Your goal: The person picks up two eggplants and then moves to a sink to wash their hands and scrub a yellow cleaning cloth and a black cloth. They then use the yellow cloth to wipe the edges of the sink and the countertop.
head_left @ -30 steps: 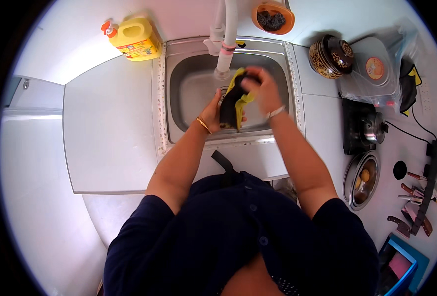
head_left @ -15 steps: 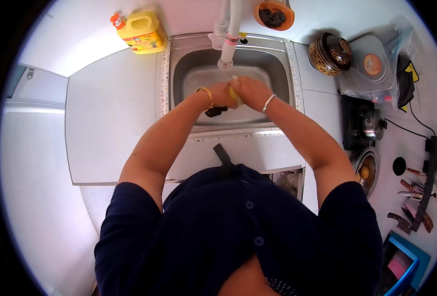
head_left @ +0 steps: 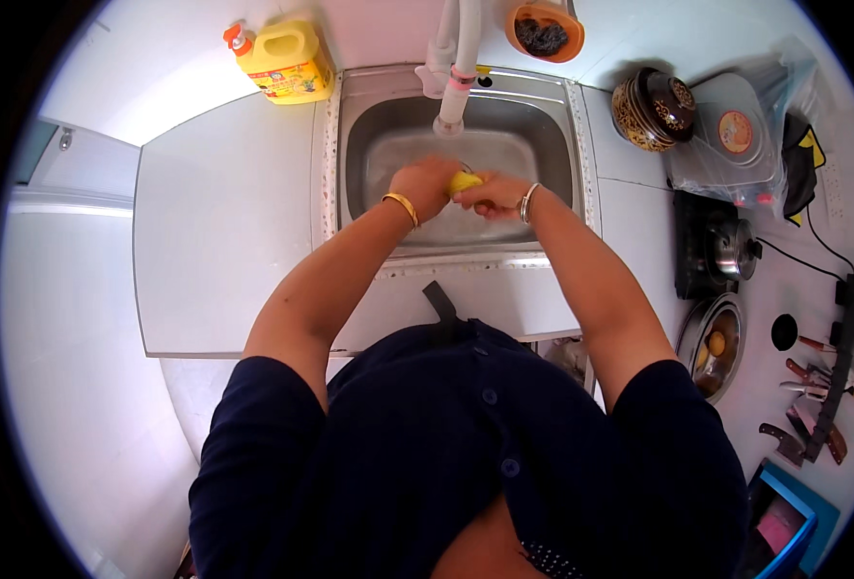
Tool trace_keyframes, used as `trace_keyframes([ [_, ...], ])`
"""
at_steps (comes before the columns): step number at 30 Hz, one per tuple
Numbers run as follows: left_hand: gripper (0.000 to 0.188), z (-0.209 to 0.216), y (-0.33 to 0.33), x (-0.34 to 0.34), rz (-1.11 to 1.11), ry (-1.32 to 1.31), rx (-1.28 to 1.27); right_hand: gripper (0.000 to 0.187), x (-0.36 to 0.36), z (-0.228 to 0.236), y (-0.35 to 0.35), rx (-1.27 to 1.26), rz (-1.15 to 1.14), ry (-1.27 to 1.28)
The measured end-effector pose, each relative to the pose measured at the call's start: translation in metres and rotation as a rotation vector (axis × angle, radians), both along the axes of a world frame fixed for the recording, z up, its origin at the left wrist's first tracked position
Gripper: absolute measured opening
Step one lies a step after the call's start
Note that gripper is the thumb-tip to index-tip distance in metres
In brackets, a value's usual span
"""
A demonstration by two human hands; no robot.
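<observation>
Over the steel sink [head_left: 361,183], my left hand [head_left: 421,187] is closed on a small yellow, rounded thing [head_left: 464,182]; motion blurs the fingers. My right hand [head_left: 500,194] meets that thing from the other side, its fingers curled and pinching at the near end. What kind of thing it is does not show clearly. A thin dark line shows just above it, too small to make out. Both hands are below the white faucet [head_left: 452,106], apart from its spout.
A yellow jug with a red pump [head_left: 290,69] stands behind the sink's left corner. At right are an orange bowl [head_left: 546,35], a lidded brown pot [head_left: 654,106], a small saucepan [head_left: 734,249], a metal basin [head_left: 726,372] with round yellowish things, and wall-hung knives [head_left: 813,410].
My hands have drawn slightly apart, and the yellow thing shows more plainly between them. My right hand has turned over. A dark thing below my left hand is out of sight.
</observation>
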State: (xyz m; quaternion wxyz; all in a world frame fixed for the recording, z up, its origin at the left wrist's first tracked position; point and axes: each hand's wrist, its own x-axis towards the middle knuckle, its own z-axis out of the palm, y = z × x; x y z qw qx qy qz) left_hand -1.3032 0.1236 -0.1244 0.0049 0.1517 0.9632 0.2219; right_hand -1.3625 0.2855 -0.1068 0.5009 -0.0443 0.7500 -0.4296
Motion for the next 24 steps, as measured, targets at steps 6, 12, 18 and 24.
trace_keyframes([
  [6, 0.017, -0.012, -0.025, 0.005, 0.213, -1.136, 1.176, 0.049, 0.032, 0.031, 0.015, 0.031, 0.554, 1.661],
  [12, 0.016, 0.011, 0.012, 0.005, -0.262, -1.097, 1.018, 0.039, 0.022, 0.040, 0.021, 0.080, 0.847, 1.454],
  [18, 0.029, 0.006, 0.043, -0.007, 0.050, -0.054, 0.122, 0.023, 0.022, 0.031, 0.008, 0.552, 0.525, 0.947],
  [24, 0.037, 0.061, 0.053, -0.030, -0.324, -0.052, -0.333, 0.024, 0.018, 0.002, 0.035, 0.256, 0.402, 0.928],
])
